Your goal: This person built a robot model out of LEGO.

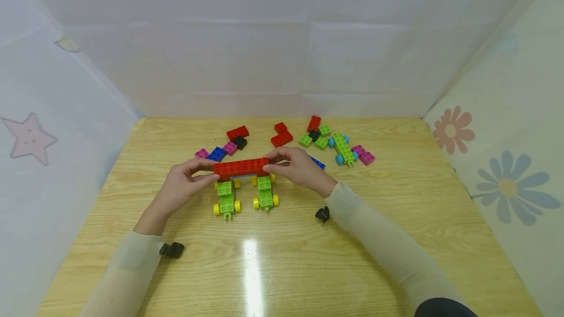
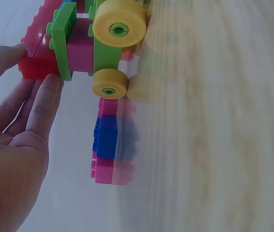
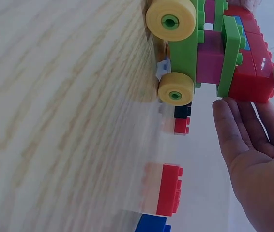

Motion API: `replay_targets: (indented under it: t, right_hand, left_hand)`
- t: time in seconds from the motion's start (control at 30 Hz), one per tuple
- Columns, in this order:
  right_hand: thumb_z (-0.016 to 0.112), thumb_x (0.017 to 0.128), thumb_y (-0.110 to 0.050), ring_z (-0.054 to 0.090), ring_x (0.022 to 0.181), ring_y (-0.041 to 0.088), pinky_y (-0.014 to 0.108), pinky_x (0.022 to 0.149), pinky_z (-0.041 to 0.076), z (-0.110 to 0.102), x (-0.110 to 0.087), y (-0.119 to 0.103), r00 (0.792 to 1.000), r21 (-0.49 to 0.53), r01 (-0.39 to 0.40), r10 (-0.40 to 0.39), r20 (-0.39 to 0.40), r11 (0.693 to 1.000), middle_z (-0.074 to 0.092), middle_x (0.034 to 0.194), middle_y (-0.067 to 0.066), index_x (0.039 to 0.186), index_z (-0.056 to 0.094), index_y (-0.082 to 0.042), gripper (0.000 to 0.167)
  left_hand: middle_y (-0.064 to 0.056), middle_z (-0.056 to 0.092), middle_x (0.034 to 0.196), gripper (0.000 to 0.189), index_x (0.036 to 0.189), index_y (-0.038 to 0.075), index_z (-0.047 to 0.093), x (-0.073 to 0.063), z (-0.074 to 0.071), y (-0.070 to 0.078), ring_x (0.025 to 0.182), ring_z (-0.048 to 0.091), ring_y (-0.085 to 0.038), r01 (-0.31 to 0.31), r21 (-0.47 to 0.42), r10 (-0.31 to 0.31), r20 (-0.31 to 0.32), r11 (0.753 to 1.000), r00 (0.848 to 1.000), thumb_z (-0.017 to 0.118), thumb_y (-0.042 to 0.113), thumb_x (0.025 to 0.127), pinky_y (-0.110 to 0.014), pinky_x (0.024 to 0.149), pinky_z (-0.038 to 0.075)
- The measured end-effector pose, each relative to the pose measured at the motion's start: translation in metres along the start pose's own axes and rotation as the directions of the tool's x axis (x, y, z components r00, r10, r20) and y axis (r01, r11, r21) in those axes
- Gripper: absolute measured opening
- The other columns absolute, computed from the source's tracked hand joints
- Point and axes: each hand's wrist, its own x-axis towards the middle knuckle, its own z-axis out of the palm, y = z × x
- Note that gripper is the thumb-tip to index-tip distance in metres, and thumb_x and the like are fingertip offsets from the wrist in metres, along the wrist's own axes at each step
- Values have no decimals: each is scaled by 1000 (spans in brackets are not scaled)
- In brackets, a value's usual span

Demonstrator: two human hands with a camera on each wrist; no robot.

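A row of red bricks spans two green wheeled bases with yellow wheels, a left base and a right base. The left hand pinches the left end of the row between thumb and fingers. At the opposite end, the right hand holds the row the same way. In the left wrist view, a purple brick and a green plate sit between base and red bricks. The right wrist view shows a matching purple brick. A blue piece partly shows beneath the row.
Behind the hands lie loose red bricks, a blue brick, pink bricks and green bricks. A green base with blue wheels stands to the right. Fabric walls border the wooden table.
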Motion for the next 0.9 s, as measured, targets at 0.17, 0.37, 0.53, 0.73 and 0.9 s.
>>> replay_targets:
  t: [0.17,0.37,0.53,0.73,0.9]
  right_hand:
    - [77,109,-33,72,130,23,42,112,62,2,1,3,1000,26,1,-1,3,1000,74,137,2,139,75,-17,34]
    - [77,108,-36,72,131,22,42,111,63,1,1,4,1000,14,-3,3,2,1000,75,137,1,140,74,-19,36]
    - [79,107,-36,73,129,22,43,108,64,-1,-1,2,1000,11,-7,7,-4,1000,75,136,1,140,75,-20,37]
    - [79,107,-35,73,129,22,42,107,64,-2,-3,2,1000,11,-14,14,-9,1000,76,136,1,140,76,-21,36]
    - [79,107,-33,73,128,22,42,108,64,-4,-5,4,1000,37,-21,22,-12,999,75,136,2,139,76,-21,35]
  left_hand:
    - [-1,71,131,31,135,5,74,0,0,-1,118,72,-12,-11,8,11,-1,1000,1000,79,18,107,-15,96,62]
    - [-3,72,130,30,134,2,74,1,0,1,116,72,-11,-34,9,34,-3,999,999,78,14,107,-15,95,62]
    - [-13,70,136,31,136,4,74,1,0,4,119,72,-14,-22,30,22,1,999,1000,78,16,108,-14,96,61]
    - [-16,70,140,34,138,7,74,2,0,4,122,70,-19,8,46,-9,8,999,1000,79,21,107,-14,97,61]
    - [-17,69,142,36,139,5,73,4,3,4,122,72,-18,17,33,-18,28,999,999,80,20,107,-15,97,61]
